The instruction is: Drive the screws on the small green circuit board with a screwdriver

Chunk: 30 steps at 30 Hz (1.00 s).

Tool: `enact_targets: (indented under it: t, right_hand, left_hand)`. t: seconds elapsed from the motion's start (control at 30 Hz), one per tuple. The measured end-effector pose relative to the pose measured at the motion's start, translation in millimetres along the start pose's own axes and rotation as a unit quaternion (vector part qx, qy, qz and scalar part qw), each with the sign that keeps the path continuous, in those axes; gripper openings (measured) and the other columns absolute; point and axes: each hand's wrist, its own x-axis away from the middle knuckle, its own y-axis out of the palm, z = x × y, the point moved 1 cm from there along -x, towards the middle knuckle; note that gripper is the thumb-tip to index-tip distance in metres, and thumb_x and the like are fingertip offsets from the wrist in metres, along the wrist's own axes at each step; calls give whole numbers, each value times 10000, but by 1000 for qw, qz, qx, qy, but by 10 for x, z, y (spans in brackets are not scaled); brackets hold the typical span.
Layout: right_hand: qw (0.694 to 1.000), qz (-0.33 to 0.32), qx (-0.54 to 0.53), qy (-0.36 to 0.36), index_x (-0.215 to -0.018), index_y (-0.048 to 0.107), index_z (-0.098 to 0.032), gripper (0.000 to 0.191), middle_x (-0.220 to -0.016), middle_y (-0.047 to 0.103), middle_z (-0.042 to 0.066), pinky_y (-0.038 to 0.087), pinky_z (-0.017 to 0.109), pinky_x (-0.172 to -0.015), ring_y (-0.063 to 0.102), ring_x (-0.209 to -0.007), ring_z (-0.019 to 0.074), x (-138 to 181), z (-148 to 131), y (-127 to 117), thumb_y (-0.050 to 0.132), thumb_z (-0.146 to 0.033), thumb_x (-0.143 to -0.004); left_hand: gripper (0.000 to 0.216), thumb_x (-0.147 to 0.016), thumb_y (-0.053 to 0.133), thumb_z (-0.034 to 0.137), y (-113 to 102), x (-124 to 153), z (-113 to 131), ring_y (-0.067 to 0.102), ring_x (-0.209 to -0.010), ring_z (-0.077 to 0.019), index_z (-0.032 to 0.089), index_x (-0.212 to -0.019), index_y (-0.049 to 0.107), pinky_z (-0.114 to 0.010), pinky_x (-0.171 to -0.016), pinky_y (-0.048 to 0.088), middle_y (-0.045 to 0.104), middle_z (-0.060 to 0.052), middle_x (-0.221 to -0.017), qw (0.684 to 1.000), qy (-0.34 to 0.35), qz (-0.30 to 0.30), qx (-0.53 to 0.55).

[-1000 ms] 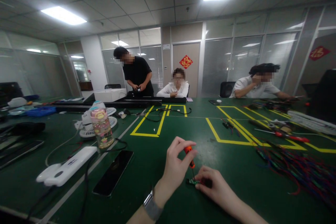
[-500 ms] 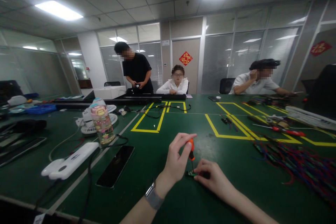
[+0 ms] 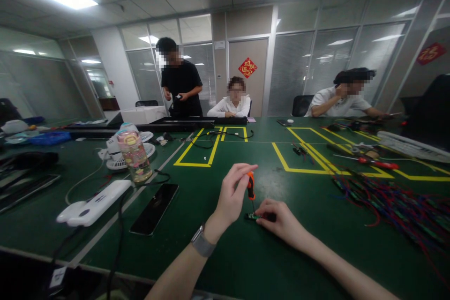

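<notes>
My left hand [image 3: 232, 194] is closed around the top of an orange and black screwdriver [image 3: 251, 186], with the index finger stretched over the handle's end. The screwdriver stands nearly upright, and its thin shaft points down at a small green circuit board [image 3: 250, 216]. My right hand [image 3: 277, 220] pinches the board's right end between thumb and fingers, low over the green table [image 3: 225, 262]. Part of the board is hidden by these fingers. Whether the tip sits in a screw is too small to tell.
To the left lie a black phone [image 3: 154, 208], a white power strip [image 3: 94, 202] and a pink-lidded bottle [image 3: 134, 157]. A heap of red and blue wires [image 3: 390, 206] spreads at right, near a red screwdriver [image 3: 378, 163]. Three people are across the table.
The whole view has shifted, so the table and hands appear slightly higher. Both hands keep their hold on the screwdriver and the circuit board.
</notes>
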Motion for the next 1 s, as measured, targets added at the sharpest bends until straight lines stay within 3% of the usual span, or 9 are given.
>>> enact_targets:
  t: [0.13, 0.33, 0.5, 0.57, 0.73, 0.8, 1.0]
  right_hand:
    - [1000, 1, -9, 1, -820, 774, -168, 126, -823, 660, 59, 470, 290, -689, 607, -744, 186, 1, -16, -6, 655, -186, -783]
    - [1000, 5, -11, 8, -836, 795, -189, 128, -787, 639, 46, 459, 286, -688, 601, -755, 187, -4, 3, -9, 681, -187, -776]
    - [1000, 11, -15, 8, -835, 796, -191, 120, -765, 620, 35, 449, 278, -671, 588, -731, 176, -4, 33, -1, 690, -199, -778]
    - [1000, 11, -16, 10, -820, 795, -187, 111, -771, 626, 37, 445, 278, -668, 589, -736, 178, -4, 30, 0, 695, -197, -772]
    - [1000, 13, -7, 15, -844, 801, -203, 126, -759, 619, 32, 439, 290, -687, 575, -744, 182, -9, 33, 1, 701, -206, -767]
    - [1000, 12, -4, 20, -852, 803, -208, 133, -742, 606, 28, 434, 289, -683, 564, -738, 180, -14, 49, 5, 703, -214, -765]
    - [998, 9, -28, 48, -815, 794, -185, 118, -760, 603, 25, 453, 282, -683, 578, -733, 173, -25, 66, 6, 709, -224, -742]
  left_hand:
    - [277, -965, 495, 218, 29, 4, 32, 649, -966, -183, 197, -1187, 661, -301, -836, 534, 665, -88, -1082, 999, -4, -24, 30]
    - [158, -846, 691, 243, 26, -7, -3, 581, -739, -128, 204, -989, 744, -229, -674, 509, 565, -19, -827, 998, 6, 53, -33]
    - [316, -983, 451, 232, 38, 5, -12, 635, -1002, -182, 218, -1249, 621, -313, -863, 529, 622, -89, -1160, 1000, -8, -8, 28]
    - [318, -973, 471, 223, 43, 7, -10, 646, -989, -185, 209, -1262, 605, -320, -861, 535, 635, -91, -1142, 999, -9, -16, 30]
    - [83, -851, 661, 193, 21, -8, -22, 587, -804, -151, 183, -924, 700, -262, -735, 507, 584, -30, -866, 997, 7, 47, -59]
    - [50, -838, 683, 211, 5, -13, -33, 570, -783, -147, 184, -878, 696, -258, -728, 493, 562, -21, -845, 996, 3, 60, -73]
    - [302, -994, 422, 239, 0, -7, -20, 624, -1032, -191, 199, -1209, 630, -315, -880, 511, 622, -91, -1150, 1000, -23, 4, 19]
